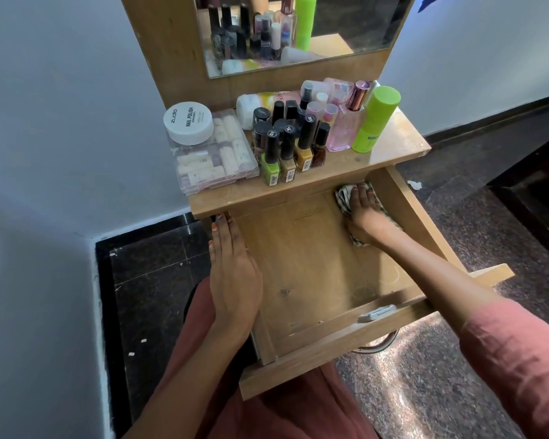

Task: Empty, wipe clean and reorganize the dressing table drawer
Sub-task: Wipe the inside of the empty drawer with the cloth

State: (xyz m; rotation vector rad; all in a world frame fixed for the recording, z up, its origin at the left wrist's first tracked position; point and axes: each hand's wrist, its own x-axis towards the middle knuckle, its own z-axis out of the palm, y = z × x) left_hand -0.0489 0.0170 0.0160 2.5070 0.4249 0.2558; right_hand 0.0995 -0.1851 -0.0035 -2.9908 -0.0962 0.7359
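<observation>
On the surface (390, 137), a white tub (189, 122) reads "zudio NAIL POLISH". The left hand (233, 274) lies flat, grip released, along the left wall of the open drawer (308, 264). Polish bottles (293, 144) stand on the surface above. A cloth (344, 198) lies in the drawer's far right corner, pressed by the right hand (366, 213), fingers straight, grip released.

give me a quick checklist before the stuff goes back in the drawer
1. Drawer emptied: ok, only the cloth and the right hand are inside.
2. Wiping finished: not ok, the right hand presses the cloth in the far right corner; smudges show near the front.
3. Drawer steadied: ok, the left hand rests on its left wall.
4. Things within reach: ok, nail polish bottles and green bottle stand on the tabletop.
5. Drawer floor dry: cannot tell.
</observation>
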